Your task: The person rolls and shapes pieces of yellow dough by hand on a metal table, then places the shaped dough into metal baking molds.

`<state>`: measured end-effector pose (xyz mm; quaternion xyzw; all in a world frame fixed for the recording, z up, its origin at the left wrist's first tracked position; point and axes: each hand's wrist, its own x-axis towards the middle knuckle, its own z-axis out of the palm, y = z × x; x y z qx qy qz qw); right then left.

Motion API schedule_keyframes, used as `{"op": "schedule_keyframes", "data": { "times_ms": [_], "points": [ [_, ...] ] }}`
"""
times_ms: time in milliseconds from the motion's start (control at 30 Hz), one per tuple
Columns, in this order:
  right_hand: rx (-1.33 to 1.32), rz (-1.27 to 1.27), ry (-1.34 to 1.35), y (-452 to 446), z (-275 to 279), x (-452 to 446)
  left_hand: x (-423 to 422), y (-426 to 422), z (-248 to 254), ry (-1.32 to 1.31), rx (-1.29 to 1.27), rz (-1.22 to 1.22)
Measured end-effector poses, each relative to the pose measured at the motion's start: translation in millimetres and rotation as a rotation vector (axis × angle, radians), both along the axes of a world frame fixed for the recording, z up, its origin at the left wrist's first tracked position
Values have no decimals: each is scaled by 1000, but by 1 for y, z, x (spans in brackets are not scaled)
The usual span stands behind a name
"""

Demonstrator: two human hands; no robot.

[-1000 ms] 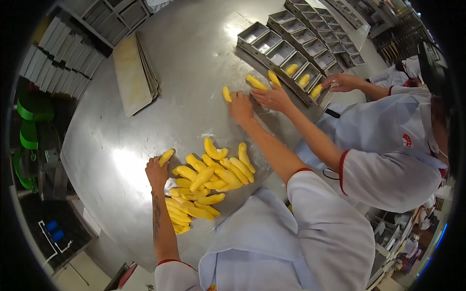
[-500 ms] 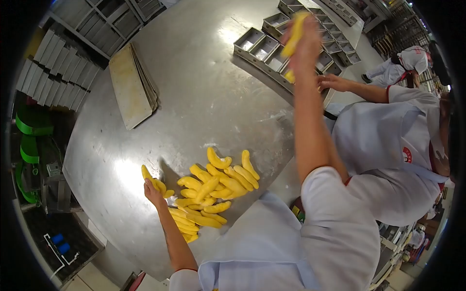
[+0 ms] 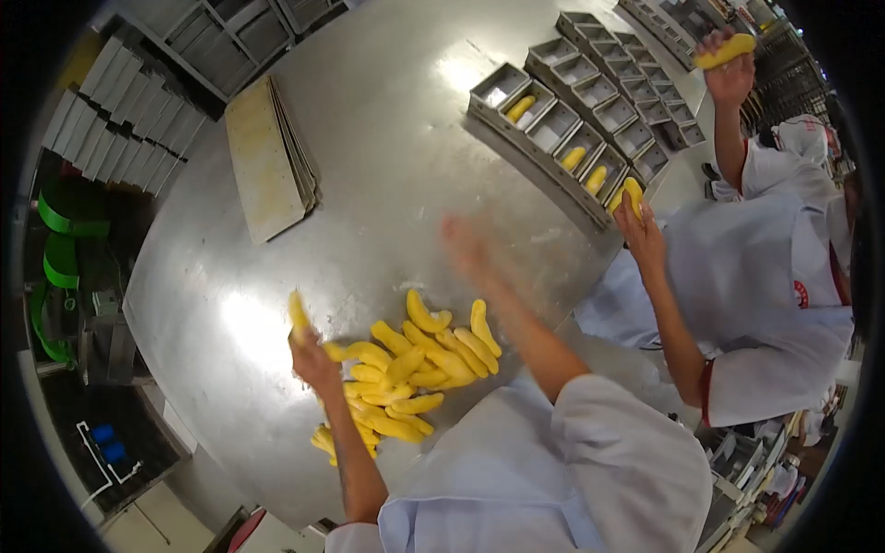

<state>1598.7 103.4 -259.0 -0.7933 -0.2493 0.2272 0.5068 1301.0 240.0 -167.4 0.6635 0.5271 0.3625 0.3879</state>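
Note:
My left hand (image 3: 315,361) is closed around a yellow dough roll (image 3: 298,311) at the left side of a pile of yellow dough rolls (image 3: 401,369). The rolls are long, curved and floury, lying loose on the metal table in front of me. Above the pile, my right hand (image 3: 468,251) is blurred by motion; its fingers cannot be made out and no roll shows in it. Further right stands a strapped row of metal loaf tins (image 3: 553,124). Several of its compartments hold dough rolls (image 3: 573,158).
Beside me on the right, a co-worker's two hands (image 3: 643,230) each hold a yellow dough roll. More loaf tins (image 3: 616,115) stand behind the nearest row. A stack of flat boards (image 3: 265,166) lies at the far left of the metal table (image 3: 378,175). Stacked metal tins stand beyond the left edge.
My right hand has come back from the loaf tins toward the pile, without the rolls it carried. More rolls now show in the tins. The co-worker's hands have risen holding rolls.

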Motion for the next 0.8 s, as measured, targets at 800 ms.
{"op": "schedule_keyframes", "data": {
  "times_ms": [800],
  "points": [
    [-67,-327,-761,52,24,128,-54,6,-80,441,-20,-361]
  ]
}}
